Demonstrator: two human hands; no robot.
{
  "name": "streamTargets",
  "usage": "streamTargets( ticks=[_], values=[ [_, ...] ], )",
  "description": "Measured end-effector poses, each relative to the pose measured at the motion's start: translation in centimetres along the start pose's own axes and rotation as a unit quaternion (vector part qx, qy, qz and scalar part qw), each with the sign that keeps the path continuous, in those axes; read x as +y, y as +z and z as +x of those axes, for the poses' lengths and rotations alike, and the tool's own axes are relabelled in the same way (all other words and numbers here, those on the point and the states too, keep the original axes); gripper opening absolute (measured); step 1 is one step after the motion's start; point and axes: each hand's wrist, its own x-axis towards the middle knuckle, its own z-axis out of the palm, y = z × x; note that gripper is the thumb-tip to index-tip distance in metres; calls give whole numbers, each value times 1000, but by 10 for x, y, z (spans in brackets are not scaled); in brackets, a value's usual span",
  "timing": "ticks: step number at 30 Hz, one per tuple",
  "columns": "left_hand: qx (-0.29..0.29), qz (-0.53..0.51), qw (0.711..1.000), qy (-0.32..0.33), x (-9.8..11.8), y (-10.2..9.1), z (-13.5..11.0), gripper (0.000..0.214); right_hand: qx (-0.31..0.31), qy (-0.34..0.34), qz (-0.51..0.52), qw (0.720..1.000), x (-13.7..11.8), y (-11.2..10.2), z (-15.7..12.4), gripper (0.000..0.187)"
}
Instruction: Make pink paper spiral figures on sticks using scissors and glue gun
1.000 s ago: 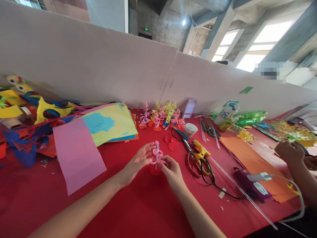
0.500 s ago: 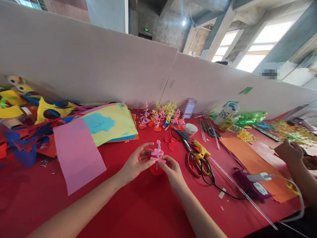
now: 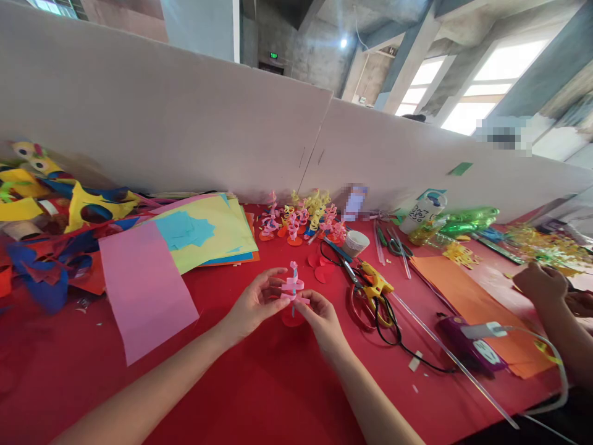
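Observation:
My left hand (image 3: 256, 303) and my right hand (image 3: 323, 318) meet over the red table, both pinching a small pink paper spiral (image 3: 293, 286) wound round a thin blue stick. The spiral stands upright above a small red paper disc (image 3: 291, 319) on the cloth. My left fingers curl round the spiral's left side. My right fingertips hold its lower right end.
A pink sheet (image 3: 143, 287) and a stack of yellow and blue sheets (image 3: 210, 232) lie to the left. Finished paper spirals (image 3: 301, 217) stand at the back. Scissors (image 3: 359, 281) and a glue gun (image 3: 470, 346) lie to the right. Another person's hands (image 3: 544, 285) work at the far right over orange paper (image 3: 463, 290).
My left hand closed from spread fingers onto the pink spiral. The spiral shifted slightly between my fingers; both hands stay in the same spot.

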Motion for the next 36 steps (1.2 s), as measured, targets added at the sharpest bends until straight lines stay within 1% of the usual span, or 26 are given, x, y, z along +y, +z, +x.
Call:
streamTargets(
  ticks=[3,5,7,9,12,15,18,21,25,28,33,36],
  values=[
    [-19,-24,999,-26,-2,-1,0,59,-4,1,6,1000,-1,0,0,22],
    [-34,-26,997,-56,-4,-1,0,63,-1,1,12,1000,-2,1,1,21],
    [-50,-18,995,-90,-6,-1,0,60,8,-2,20,1000,-3,1,1,21],
    [-63,1,993,-104,-7,-1,0,49,18,-8,24,1000,-2,0,1,20],
    [-62,31,992,-102,-7,0,-1,33,25,-15,12,1000,-1,-1,1,19],
    [-57,26,991,-116,-9,-1,-1,30,11,-16,-11,1000,-1,-1,1,18],
    [-40,17,991,-124,-13,-3,-1,28,-11,-21,-31,999,-2,1,0,19],
    [-26,18,992,-122,-14,-6,0,28,-14,-27,-39,999,-2,0,-1,20],
    [-34,14,991,-130,-12,-6,1,34,31,-4,-29,999,4,-4,0,26],
    [-39,10,991,-131,-11,-7,2,36,48,7,-41,998,6,-6,2,30],
    [-17,19,990,-136,-14,-8,1,33,29,7,-66,997,2,-2,1,27],
    [-24,18,990,-138,-13,-8,1,32,22,9,-52,998,1,-1,1,27]
  ],
)
